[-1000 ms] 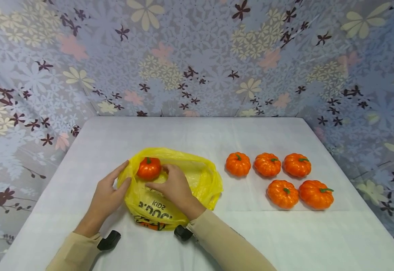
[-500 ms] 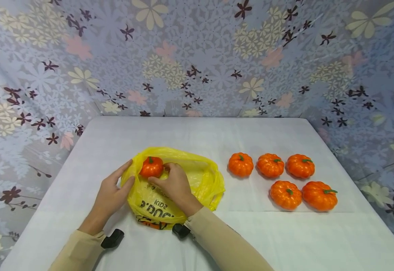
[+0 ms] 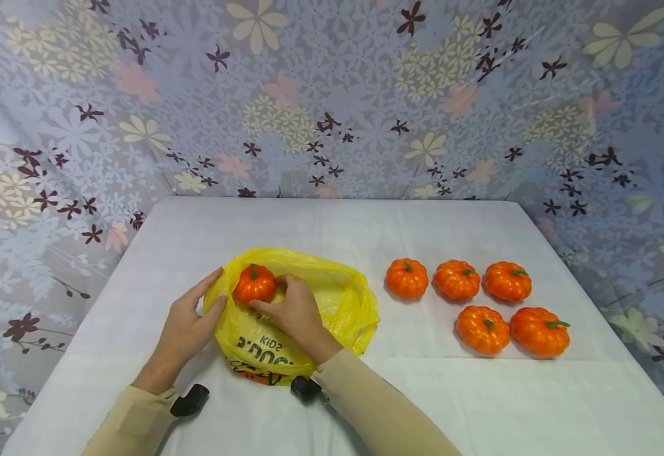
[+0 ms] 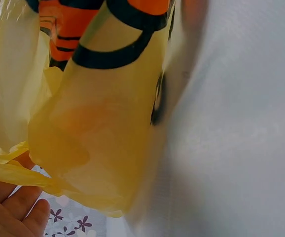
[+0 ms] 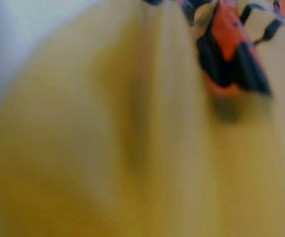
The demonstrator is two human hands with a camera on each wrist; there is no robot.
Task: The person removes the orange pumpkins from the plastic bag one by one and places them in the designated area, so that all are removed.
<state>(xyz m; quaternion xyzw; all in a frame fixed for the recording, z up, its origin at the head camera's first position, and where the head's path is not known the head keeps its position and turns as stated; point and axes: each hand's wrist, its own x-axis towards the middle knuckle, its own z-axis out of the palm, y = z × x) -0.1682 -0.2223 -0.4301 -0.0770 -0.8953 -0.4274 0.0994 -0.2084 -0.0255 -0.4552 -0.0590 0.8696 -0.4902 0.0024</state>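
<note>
A yellow plastic bag (image 3: 269, 354) with black and orange print lies on the table with its mouth facing up. My left hand (image 3: 186, 329) holds its left rim, thumb toward the near side; in the left wrist view those fingers (image 4: 21, 202) meet the bag's edge. Inside the bag's left part sits a shiny red-orange pumpkin (image 3: 254, 284) with a green stem. Reaching into the mouth, my right hand (image 3: 298, 310) grips the pumpkin from its right side between thumb and fingers. The right wrist view has only blurred yellow plastic (image 5: 167, 123), with the right hand hidden.
Several small orange pumpkins stand on the table right of the bag: a back row with one pumpkin (image 3: 457, 280) in its middle, and a nearer pair with a left pumpkin (image 3: 483, 330) and a right pumpkin (image 3: 539, 332). A floral cloth (image 3: 332, 95) hangs behind the white table (image 3: 332, 221).
The right hand's thumb and fingers have closed in on the pumpkin in the bag, which has shifted slightly. The left hand stays at the rim. The head view has swung slightly.
</note>
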